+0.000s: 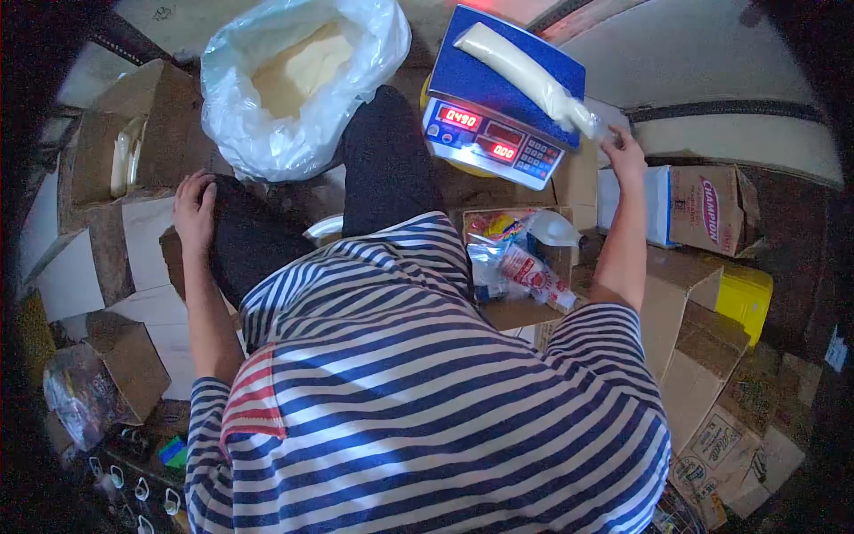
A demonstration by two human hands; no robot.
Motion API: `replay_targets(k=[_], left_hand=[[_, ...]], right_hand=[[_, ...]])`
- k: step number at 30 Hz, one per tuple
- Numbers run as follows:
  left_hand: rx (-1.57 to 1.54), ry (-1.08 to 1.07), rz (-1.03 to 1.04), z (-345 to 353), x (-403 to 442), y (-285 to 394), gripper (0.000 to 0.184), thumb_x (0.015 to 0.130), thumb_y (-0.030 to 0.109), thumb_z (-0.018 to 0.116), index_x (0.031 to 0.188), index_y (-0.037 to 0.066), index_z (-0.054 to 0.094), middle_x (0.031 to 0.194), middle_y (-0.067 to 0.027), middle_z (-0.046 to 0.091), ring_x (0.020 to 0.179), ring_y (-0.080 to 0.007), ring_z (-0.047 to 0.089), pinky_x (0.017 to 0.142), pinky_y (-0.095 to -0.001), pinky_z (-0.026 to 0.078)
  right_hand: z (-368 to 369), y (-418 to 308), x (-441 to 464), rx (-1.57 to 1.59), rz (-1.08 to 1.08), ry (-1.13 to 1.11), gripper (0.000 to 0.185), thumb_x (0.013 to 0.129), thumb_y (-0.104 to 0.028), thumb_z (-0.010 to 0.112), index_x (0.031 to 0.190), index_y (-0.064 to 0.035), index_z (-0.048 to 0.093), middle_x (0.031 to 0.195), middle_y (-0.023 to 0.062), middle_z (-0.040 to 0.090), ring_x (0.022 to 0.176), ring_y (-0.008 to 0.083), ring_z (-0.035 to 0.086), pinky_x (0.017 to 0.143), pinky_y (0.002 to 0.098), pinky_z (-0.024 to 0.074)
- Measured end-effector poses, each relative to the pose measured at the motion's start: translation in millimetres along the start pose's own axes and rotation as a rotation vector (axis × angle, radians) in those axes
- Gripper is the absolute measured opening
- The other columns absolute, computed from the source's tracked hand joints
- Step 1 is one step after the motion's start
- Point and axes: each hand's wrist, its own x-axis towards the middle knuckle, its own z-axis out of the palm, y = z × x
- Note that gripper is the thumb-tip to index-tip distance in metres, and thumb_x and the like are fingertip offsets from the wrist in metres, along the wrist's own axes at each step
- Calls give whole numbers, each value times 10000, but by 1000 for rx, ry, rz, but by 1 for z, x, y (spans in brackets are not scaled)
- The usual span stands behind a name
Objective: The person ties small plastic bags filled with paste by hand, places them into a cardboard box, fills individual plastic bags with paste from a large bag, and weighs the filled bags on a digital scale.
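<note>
A long, narrow plastic bag of pale powder (516, 71) lies slantwise on the blue top of a digital scale (525, 111). The scale's red display reads 0.490 and 0.00. My right hand (625, 153) is closed, pinching the loose, twisted end of this bag at the scale's right edge. On the left, my left hand (195, 209) rests by my knee with its fingers laid out, holding nothing. Between and beyond my knees stands a large open plastic sack (258, 147), with pale yellowish powder (307, 71) inside.
An open cardboard box (151, 98) at the left contains filled bags (129, 156). Below the scale, another box holds packets and a red-and-white bottle (534, 274). A Champion carton (707, 209) and a yellow bucket (745, 303) stand at the right.
</note>
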Motion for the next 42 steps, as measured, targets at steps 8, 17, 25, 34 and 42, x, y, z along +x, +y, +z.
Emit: replay_targets(k=[8,17,25,34,42], left_hand=[[22,19,-20,2,-1,-2,197,807,221,565,942,95,634,1115,-67,592,1130,-283,470,975,-382,335],[10,6,-5,7,-1,-11,210,809,234,557,944,96,639,1113,-66,596,1134,-289,471,977,-379,335],[0,14,-15,3,-1,-3,218,807,233,561,942,81,638,1117,-69,592,1135,-287,471,976,-372,336],[20,30,1,1,-1,-2,194,801,206,571,927,75,639,1115,-74,592,1125,-280,478,967,-375,346],[31,39,1,3,0,-4,205,799,221,574,934,82,641,1108,-71,598,1124,-284,479,973,-378,341]], right_hand=[[43,52,2,354,-15,16,461,730,-228,730,1120,-39,572,800,-2,524,736,99,465,662,241,407],[30,39,-20,614,94,-18,428,744,-186,714,1119,-38,570,780,-6,509,712,85,461,650,222,398],[30,40,-27,576,93,-30,446,744,-189,714,1135,-39,563,832,16,524,765,108,480,687,240,416],[26,41,-14,260,40,0,515,706,-298,725,1148,-86,566,925,97,616,845,175,570,754,299,444],[21,23,-8,332,-12,-8,474,727,-246,711,1140,-64,567,764,10,513,703,113,460,650,257,405]])
